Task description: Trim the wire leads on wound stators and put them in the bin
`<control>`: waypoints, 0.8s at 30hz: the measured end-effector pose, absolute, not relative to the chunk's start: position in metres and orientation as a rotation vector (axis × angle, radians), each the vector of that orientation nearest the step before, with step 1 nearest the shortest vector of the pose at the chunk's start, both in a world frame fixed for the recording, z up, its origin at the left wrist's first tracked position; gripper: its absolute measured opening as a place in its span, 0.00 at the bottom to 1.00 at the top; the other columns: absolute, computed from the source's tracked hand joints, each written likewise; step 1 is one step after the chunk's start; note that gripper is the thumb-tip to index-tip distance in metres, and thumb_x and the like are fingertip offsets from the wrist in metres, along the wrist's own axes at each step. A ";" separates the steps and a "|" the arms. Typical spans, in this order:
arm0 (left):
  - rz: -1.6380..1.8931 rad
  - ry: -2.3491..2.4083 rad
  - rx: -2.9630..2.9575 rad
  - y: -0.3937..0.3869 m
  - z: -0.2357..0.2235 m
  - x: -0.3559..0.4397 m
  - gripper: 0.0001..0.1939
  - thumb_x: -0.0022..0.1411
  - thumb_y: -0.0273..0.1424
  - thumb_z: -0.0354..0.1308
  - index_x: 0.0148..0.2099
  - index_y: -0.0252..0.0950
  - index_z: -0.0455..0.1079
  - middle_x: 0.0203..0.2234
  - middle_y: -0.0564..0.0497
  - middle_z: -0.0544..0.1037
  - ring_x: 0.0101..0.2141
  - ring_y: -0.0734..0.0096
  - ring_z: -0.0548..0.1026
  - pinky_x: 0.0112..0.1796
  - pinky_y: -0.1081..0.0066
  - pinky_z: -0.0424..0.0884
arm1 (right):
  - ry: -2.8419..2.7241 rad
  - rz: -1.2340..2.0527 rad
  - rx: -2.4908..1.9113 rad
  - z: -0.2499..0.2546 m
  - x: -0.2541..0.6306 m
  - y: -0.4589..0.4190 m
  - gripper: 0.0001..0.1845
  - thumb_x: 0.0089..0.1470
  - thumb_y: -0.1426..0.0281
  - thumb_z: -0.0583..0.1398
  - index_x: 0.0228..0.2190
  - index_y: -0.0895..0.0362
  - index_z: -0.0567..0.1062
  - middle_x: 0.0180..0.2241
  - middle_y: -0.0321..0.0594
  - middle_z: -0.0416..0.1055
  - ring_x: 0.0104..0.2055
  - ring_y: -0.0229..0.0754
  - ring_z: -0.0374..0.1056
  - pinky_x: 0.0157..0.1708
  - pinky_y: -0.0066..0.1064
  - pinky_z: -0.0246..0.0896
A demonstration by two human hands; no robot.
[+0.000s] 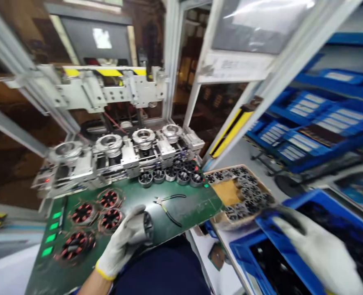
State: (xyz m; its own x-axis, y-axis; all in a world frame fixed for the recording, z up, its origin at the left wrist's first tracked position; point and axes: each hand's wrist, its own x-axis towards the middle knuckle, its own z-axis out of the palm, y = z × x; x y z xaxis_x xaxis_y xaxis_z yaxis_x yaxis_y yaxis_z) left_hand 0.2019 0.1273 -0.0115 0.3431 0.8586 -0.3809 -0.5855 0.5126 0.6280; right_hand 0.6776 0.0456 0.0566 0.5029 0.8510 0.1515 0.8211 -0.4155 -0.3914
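My left hand (116,246), in a white knit glove with a yellow cuff, is closed around a grey stator core (148,227) over the front edge of the green table (196,209). Its slotted end faces right. Out to the right, my gloved right hand (313,250) reaches over the rim of a blue bin (263,225) with dark contents. Its fingers are blurred, and whether they hold anything does not show. Left of my left hand lie several stators wound with copper wire (82,213). A pair of cutting pliers (160,200) rests open on the table.
Several grey stator cores (170,174) stand before a metal fixture with ring-shaped holders (143,137). A cardboard box (227,192) of similar cores sits at the right. Beside it is another blue bin (245,252). Blue shelving (316,110) and aluminium frame posts surround the station.
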 end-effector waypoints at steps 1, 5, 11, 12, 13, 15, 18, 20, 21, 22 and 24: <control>0.994 0.756 0.454 0.128 -0.007 0.204 0.31 0.48 0.39 0.67 0.54 0.39 0.67 0.45 0.45 0.75 0.39 0.62 0.75 0.38 0.68 0.74 | -1.440 0.154 -2.267 0.056 0.634 0.069 0.19 0.52 0.52 0.58 0.43 0.45 0.75 0.41 0.48 0.75 0.43 0.51 0.72 0.42 0.41 0.67; 1.119 0.756 0.520 0.127 0.005 0.210 0.33 0.49 0.41 0.66 0.56 0.37 0.65 0.46 0.43 0.73 0.41 0.63 0.74 0.39 0.70 0.71 | -1.844 -0.001 -1.593 0.047 0.468 0.132 0.20 0.56 0.62 0.57 0.49 0.55 0.70 0.43 0.45 0.73 0.44 0.48 0.71 0.47 0.43 0.67; 1.344 0.912 0.656 0.121 0.003 0.190 0.50 0.24 0.26 0.73 0.55 0.41 0.62 0.44 0.48 0.73 0.40 0.59 0.74 0.42 0.67 0.70 | -2.168 -0.059 -0.859 0.035 0.360 0.136 0.34 0.51 0.72 0.61 0.59 0.62 0.59 0.47 0.54 0.69 0.51 0.54 0.65 0.46 0.46 0.67; 1.346 0.984 0.675 0.120 0.002 0.183 0.50 0.23 0.21 0.72 0.54 0.42 0.62 0.44 0.48 0.74 0.39 0.60 0.75 0.41 0.67 0.71 | -2.201 -0.002 -0.764 0.035 0.354 0.134 0.35 0.51 0.75 0.60 0.60 0.63 0.58 0.49 0.54 0.69 0.52 0.53 0.64 0.46 0.46 0.67; 1.343 1.062 0.689 0.118 0.002 0.176 0.50 0.24 0.18 0.70 0.55 0.42 0.62 0.45 0.48 0.74 0.38 0.61 0.75 0.40 0.67 0.71 | -2.220 0.043 -0.692 0.034 0.351 0.132 0.36 0.50 0.77 0.60 0.60 0.63 0.57 0.49 0.54 0.68 0.54 0.53 0.63 0.47 0.46 0.67; 1.345 1.187 0.707 0.115 0.002 0.165 0.49 0.26 0.16 0.67 0.55 0.42 0.62 0.45 0.48 0.74 0.36 0.61 0.76 0.38 0.67 0.72 | -2.237 0.103 -0.617 0.033 0.346 0.133 0.37 0.50 0.81 0.59 0.60 0.62 0.57 0.50 0.54 0.68 0.55 0.53 0.61 0.47 0.46 0.67; 1.410 1.242 0.705 0.109 0.007 0.157 0.47 0.27 0.17 0.67 0.55 0.42 0.64 0.43 0.48 0.75 0.34 0.63 0.76 0.37 0.67 0.72 | -2.231 0.155 -0.597 0.030 0.338 0.139 0.37 0.50 0.82 0.59 0.60 0.60 0.58 0.50 0.54 0.67 0.55 0.53 0.61 0.47 0.47 0.67; 1.434 1.252 0.695 0.106 0.014 0.154 0.47 0.29 0.17 0.67 0.56 0.42 0.64 0.42 0.49 0.76 0.33 0.64 0.75 0.36 0.67 0.72 | -2.231 0.162 -0.593 0.026 0.335 0.142 0.36 0.50 0.82 0.59 0.60 0.58 0.59 0.50 0.52 0.68 0.55 0.53 0.61 0.47 0.48 0.67; 1.428 1.265 0.693 0.105 0.017 0.153 0.47 0.29 0.17 0.67 0.56 0.42 0.64 0.42 0.49 0.76 0.33 0.64 0.76 0.36 0.68 0.72 | -2.238 0.164 -0.582 0.025 0.333 0.144 0.36 0.50 0.83 0.59 0.59 0.58 0.59 0.49 0.51 0.69 0.55 0.53 0.61 0.48 0.48 0.66; 1.409 1.283 0.694 0.104 0.021 0.152 0.47 0.29 0.16 0.67 0.56 0.41 0.64 0.43 0.49 0.76 0.34 0.64 0.76 0.37 0.69 0.72 | -2.247 0.170 -0.576 0.023 0.332 0.145 0.36 0.50 0.83 0.59 0.59 0.57 0.59 0.48 0.49 0.70 0.54 0.52 0.62 0.48 0.48 0.66; 1.360 1.328 0.697 0.103 0.028 0.150 0.47 0.28 0.15 0.66 0.55 0.41 0.63 0.45 0.49 0.75 0.36 0.64 0.76 0.38 0.71 0.72 | -2.255 0.200 -0.572 0.022 0.329 0.146 0.36 0.50 0.83 0.59 0.59 0.54 0.59 0.46 0.47 0.71 0.53 0.50 0.64 0.47 0.45 0.67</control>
State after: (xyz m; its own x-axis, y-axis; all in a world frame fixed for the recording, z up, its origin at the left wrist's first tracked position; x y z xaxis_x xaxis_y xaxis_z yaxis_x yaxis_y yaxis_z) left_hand 0.1499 0.1034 0.0282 -0.2681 0.9286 -0.2565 -0.2789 0.1800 0.9433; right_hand 0.3294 0.1464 0.0223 -0.5905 0.4619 0.6617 0.3380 0.8862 -0.3169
